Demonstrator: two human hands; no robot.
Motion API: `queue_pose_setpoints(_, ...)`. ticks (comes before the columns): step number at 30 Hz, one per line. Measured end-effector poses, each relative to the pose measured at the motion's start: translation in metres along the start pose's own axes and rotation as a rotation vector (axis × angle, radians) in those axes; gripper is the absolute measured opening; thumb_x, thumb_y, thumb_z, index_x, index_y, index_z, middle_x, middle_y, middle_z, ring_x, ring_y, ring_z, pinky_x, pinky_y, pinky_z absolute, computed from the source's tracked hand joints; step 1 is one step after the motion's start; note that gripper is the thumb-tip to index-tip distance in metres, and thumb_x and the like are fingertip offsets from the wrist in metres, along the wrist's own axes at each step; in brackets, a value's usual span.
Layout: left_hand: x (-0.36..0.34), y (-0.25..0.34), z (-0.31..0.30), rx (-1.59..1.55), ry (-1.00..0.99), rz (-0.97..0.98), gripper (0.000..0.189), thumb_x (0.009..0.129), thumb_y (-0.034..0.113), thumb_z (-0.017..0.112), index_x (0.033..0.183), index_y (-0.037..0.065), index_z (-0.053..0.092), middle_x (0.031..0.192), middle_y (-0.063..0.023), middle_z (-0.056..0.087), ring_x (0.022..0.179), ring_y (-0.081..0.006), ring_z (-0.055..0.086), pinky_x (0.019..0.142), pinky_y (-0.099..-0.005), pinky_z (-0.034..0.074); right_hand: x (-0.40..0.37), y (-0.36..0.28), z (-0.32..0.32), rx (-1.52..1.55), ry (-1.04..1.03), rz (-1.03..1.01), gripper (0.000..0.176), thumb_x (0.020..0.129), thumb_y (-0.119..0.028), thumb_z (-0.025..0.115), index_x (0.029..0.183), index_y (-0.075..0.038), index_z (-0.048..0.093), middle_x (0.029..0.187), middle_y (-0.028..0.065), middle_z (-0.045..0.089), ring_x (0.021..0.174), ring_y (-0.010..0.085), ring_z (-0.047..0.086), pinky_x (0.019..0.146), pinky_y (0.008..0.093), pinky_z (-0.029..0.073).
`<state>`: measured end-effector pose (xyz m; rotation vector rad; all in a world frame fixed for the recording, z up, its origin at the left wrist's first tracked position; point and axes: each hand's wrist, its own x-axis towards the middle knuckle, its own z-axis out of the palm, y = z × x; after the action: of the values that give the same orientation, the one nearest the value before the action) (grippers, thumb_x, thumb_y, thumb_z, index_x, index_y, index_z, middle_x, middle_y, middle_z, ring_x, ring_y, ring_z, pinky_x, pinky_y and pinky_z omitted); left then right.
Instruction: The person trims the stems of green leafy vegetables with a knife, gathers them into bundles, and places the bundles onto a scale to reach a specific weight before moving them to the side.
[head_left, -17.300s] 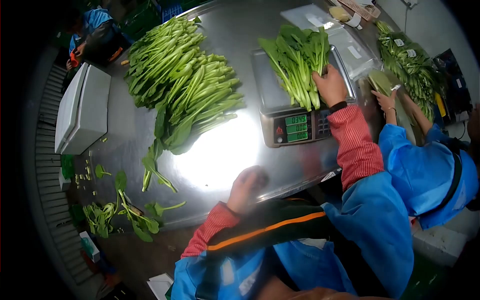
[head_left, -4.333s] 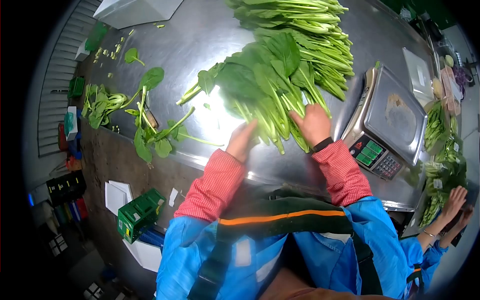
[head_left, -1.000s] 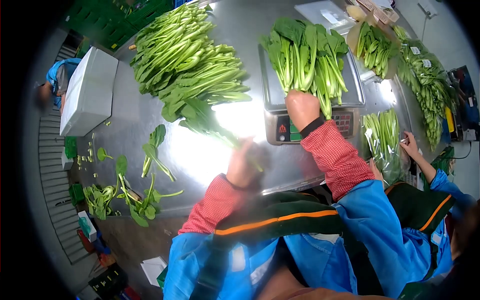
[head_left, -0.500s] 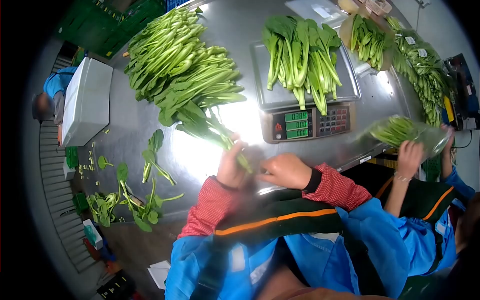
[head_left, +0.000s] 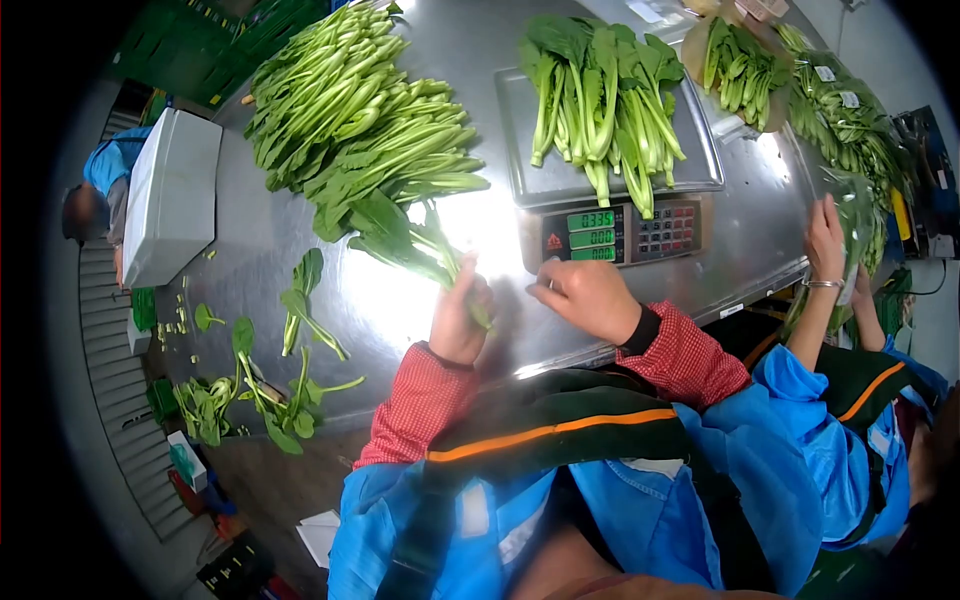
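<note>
Bright table glare, fisheye edges, dark corners

Steel table. Far left: big greens pile. Centre-right: scale. Left edge: white box, small scraps just near of it. Near left: loose leaves. Far right: bagged greens in a row along the edge.
</note>
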<state>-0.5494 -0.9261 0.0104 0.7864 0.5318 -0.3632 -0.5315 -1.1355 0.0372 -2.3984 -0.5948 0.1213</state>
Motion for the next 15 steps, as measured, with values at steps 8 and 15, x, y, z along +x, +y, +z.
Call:
queue_pose_setpoints(8, -0.005, 0.002, -0.025, -0.010, 0.062, 0.094, 0.028, 0.095, 0.024, 0.060, 0.120, 0.014, 0.052, 0.078, 0.0041, 0.046, 0.068, -0.0085, 0.046, 0.058, -0.0229, 0.039, 0.043, 0.016, 0.009, -0.228, 0.167, -0.008, 0.022, 0.085, -0.025, 0.066, 0.096, -0.006, 0.063, 0.070, 0.0139, 0.064, 0.063, 0.0326, 0.064, 0.055, 0.0406, 0.050)
queue_pose_setpoints(15, -0.017, 0.010, -0.090, -0.116, 0.347, 0.293, 0.024, 0.096, 0.021, 0.058, 0.116, 0.010, 0.053, 0.079, 0.0014, 0.048, 0.069, -0.0107, 0.049, 0.060, -0.0262, 0.042, 0.085, -0.017, 0.045, -0.127, 0.020, -0.175, 0.025, 0.085, -0.027, 0.067, 0.095, -0.005, 0.059, 0.071, 0.0135, 0.064, 0.063, 0.0314, 0.063, 0.055, 0.0396, 0.049)
